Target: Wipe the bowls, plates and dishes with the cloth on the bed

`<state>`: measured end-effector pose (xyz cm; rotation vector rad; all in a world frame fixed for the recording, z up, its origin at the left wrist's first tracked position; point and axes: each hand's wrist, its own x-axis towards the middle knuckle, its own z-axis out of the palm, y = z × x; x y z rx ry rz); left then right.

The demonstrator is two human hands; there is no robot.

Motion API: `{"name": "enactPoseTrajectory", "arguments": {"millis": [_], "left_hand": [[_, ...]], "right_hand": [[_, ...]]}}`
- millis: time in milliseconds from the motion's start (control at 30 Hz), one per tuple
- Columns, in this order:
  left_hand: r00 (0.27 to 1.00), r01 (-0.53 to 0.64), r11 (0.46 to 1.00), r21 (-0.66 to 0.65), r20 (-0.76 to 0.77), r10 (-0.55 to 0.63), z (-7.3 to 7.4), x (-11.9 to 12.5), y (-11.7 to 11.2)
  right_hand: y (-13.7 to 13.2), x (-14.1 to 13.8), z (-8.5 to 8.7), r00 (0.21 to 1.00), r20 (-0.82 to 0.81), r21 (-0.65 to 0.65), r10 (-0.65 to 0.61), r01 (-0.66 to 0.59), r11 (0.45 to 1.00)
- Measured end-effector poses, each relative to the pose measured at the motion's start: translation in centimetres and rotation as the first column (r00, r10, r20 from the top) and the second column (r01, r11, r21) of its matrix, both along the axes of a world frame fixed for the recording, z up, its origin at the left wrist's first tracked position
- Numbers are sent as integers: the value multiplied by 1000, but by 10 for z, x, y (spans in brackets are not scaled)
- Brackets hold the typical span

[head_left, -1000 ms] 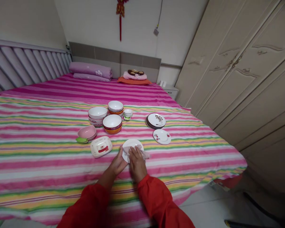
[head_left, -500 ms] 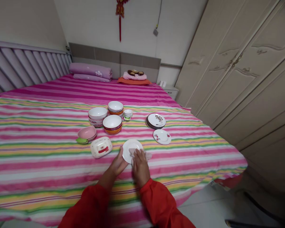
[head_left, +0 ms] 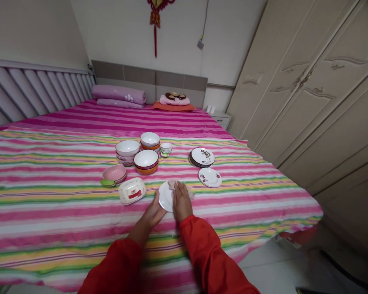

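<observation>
A small white plate (head_left: 164, 197) is held at its left edge by my left hand (head_left: 154, 211), fingers underneath and thumb at the rim. My right hand (head_left: 182, 201) presses a pale cloth (head_left: 172, 184) flat on the plate's right side; the hand covers much of the cloth. Just left of the plate is a cream rectangular dish (head_left: 132, 190) with a red design. To the right lies a white plate with red flowers (head_left: 209, 177), and behind it a stack of dark-rimmed plates (head_left: 202, 157).
Stacked bowls (head_left: 146, 160) stand beyond the dish, with small white dishes (head_left: 166, 148) beside them. Pink bowls (head_left: 114, 173) with a green leaf shape sit at left. Everything rests on a striped bedspread (head_left: 64, 216). A wardrobe (head_left: 297, 94) rises on the right.
My right hand with the cloth has slid toward the plate's far right rim. My left hand keeps its hold on the plate. The view has tilted slightly up.
</observation>
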<state>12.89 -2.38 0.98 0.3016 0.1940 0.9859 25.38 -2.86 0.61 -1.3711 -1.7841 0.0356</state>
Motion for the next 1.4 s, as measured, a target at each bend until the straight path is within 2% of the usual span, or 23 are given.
{"name": "enactPoseTrajectory", "arguments": {"millis": [133,233,333,433,600,767,867,967,1100,1167,1300,1400], "left_hand": [[999,4,999,-38,-45,-6,-1,0,0],[996,-5,999,-45,-89,1,1,-1,-1],[994,19,998,-63,-107,-26,0,-5,-3],[997,15,996,-88,-74,-22,-2,-7,-4],[997,-60,993,-97,-56,55,0,-2,-3],[1000,-16,999,-28,-14,16,6,1,-3],[1000,-12,999,-33,-17,11,4,0,-4],[999,-47,997,-61,-23,46,-2,-2,-2],[994,-107,993,-45,1,107,-10,-2,5],[996,-88,996,-25,18,89,-11,-2,7],[999,-43,999,-10,-5,43,-8,-1,6],[999,2,999,-48,-53,-4,-5,-3,1]], "right_hand": [[-27,10,-17,999,-30,35,-36,37,999],[-46,6,-21,996,26,87,90,-92,992],[-49,-6,-12,962,131,90,238,-250,964],[-36,-20,5,938,204,25,281,-292,956],[1,-33,32,942,222,-38,251,-249,968],[27,-8,39,987,52,-46,151,-149,988],[24,17,33,990,-53,-72,129,-133,989],[5,30,20,988,-80,-60,129,-134,989],[-32,24,-4,998,-28,-28,50,-51,998],[-47,16,-14,1000,4,0,22,-22,1000],[-59,5,-25,984,106,83,142,-151,985],[-52,-5,-21,957,184,81,225,-243,967]]}}
